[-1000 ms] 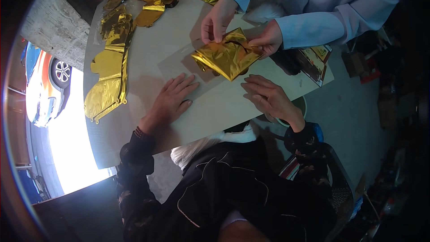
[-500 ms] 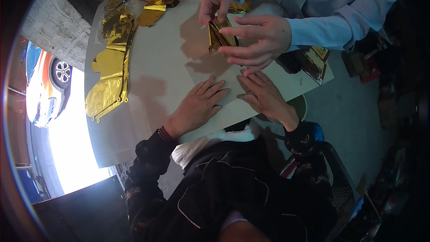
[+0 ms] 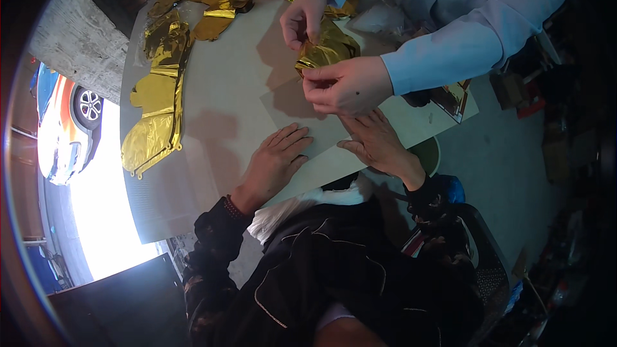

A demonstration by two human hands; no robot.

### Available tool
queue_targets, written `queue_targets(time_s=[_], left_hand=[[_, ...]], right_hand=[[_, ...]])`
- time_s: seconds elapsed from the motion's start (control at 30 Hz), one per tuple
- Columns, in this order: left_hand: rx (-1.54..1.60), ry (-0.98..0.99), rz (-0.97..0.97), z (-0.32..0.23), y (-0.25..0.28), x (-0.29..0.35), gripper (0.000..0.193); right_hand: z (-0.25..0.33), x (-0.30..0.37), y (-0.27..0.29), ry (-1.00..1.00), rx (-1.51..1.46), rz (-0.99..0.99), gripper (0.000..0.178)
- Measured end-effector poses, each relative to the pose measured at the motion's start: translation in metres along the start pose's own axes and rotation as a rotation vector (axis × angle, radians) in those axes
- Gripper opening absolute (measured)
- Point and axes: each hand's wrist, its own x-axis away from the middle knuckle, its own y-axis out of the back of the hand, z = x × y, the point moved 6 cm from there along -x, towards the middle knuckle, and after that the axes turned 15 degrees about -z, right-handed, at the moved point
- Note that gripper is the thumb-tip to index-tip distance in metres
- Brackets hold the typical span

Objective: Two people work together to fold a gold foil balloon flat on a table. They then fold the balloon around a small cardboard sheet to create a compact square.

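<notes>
Two palms down, we log: left hand (image 3: 275, 159) and right hand (image 3: 378, 144) both at the table (image 3: 225, 90), fingers extended, gripping nothing. We mark the folded gold foil (image 3: 335, 45) beyond both hands' fingertips and touching neither, held between a co-worker's hands (image 3: 352, 87) (more gold sheets (image 3: 157, 94) along the table's left side).

Left of the held gold foil (image 3: 337, 45), the worktop (image 3: 225, 83) lies open as far as the strip of gold sheets (image 3: 156, 94). On the foil's near side, the co-worker's near hand (image 3: 353, 87) blocks a straight path from the right hand (image 3: 376, 141), but bare surface leads toward it from the left hand (image 3: 276, 157). To its right, the co-worker's sleeve (image 3: 443, 51) bars the way.
</notes>
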Motion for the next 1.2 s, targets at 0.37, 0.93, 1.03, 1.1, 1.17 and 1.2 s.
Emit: queue_targets(time_s=[0.37,0.93,1.03,1.1,1.17,1.2], left_hand=[[0.177,0.067,-0.152,0.008,0.007,-0.001,0.023],[0.669,0.578,-0.197,0.042,0.019,-0.012,0.026],[0.758,0.656,-0.189,0.037,0.023,-0.018,0.029],[0.771,0.674,-0.188,0.035,0.025,-0.02,0.031],[0.953,0.762,-0.222,0.039,0.021,-0.02,0.035],[0.953,0.762,-0.222,0.039,0.021,-0.021,0.035]], right_hand=[[0.006,-0.003,0.009,0.059,-0.038,-0.141,0.073],[0.006,-0.002,0.007,0.06,0.0,-0.135,0.074],[0.004,-0.001,0.006,0.041,0.001,-0.114,0.074],[0.004,-0.001,0.006,0.043,0.005,-0.121,0.074],[0.005,-0.002,0.008,0.075,0.001,-0.167,0.073],[0.006,-0.002,0.008,0.075,0.001,-0.167,0.073]])
